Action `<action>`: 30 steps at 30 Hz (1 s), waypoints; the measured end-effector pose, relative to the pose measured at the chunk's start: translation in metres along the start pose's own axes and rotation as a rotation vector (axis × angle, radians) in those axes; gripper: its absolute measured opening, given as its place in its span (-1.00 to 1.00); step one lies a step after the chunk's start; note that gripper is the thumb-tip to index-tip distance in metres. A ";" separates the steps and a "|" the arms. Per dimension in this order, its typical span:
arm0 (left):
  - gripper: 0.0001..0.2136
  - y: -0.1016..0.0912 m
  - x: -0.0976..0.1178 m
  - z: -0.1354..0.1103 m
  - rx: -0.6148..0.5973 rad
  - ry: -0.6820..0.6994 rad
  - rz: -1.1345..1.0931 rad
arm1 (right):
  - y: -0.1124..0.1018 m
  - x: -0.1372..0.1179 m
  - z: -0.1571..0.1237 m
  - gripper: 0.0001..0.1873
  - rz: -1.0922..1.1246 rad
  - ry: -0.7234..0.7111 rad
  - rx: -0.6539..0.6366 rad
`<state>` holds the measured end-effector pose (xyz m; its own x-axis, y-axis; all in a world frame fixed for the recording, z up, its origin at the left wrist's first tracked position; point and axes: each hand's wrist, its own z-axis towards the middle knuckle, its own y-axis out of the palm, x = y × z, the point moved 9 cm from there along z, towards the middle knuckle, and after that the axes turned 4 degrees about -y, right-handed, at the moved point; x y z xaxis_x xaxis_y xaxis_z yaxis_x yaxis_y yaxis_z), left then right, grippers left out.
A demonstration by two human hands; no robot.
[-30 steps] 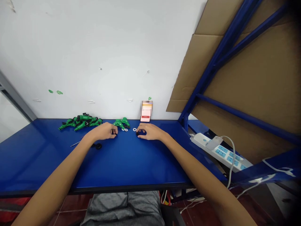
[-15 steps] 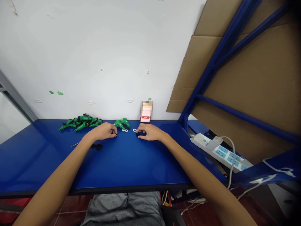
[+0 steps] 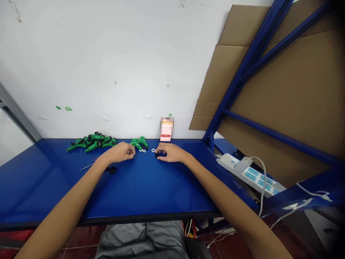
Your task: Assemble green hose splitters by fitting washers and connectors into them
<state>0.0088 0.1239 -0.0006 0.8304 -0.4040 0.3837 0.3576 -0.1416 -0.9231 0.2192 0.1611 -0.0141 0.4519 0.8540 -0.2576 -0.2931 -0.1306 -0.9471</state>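
My left hand (image 3: 122,152) is closed above the blue table, fingers curled together; whatever may be inside is hidden. In my right hand (image 3: 172,153), thumb and fingertips pinch a small black part (image 3: 156,155) at the table surface. White rings (image 3: 153,150) lie just left of those fingertips. Between the hands, toward the wall, sits a green jointed piece (image 3: 139,142) with black ends, and more white rings (image 3: 144,151) lie in front of it. A black round part (image 3: 112,169) rests near my left forearm, partly beside a thin metal-shafted tool (image 3: 86,167).
A pile of green and black jointed pieces (image 3: 93,141) lies at the back left. A phone (image 3: 166,130) leans against the white wall. To the right are a white power strip (image 3: 248,172) with a cable, blue frame bars (image 3: 242,79) and cardboard (image 3: 291,97). The table's dark front edge (image 3: 151,217) faces my lap.
The view has shifted slightly. Both hands keep almost the same place and grip, and the parts on the table lie as before.
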 end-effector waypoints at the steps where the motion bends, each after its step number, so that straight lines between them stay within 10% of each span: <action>1: -0.84 -0.001 0.000 0.000 0.005 -0.001 -0.010 | 0.000 0.000 0.000 -0.74 -0.002 0.001 0.000; 30: -0.78 -0.004 -0.007 0.002 0.055 0.021 0.022 | 0.001 -0.001 0.000 -0.74 -0.006 0.001 -0.014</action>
<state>0.0026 0.1290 0.0007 0.8296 -0.4251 0.3621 0.3626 -0.0831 -0.9282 0.2187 0.1598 -0.0144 0.4544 0.8544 -0.2521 -0.2782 -0.1328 -0.9513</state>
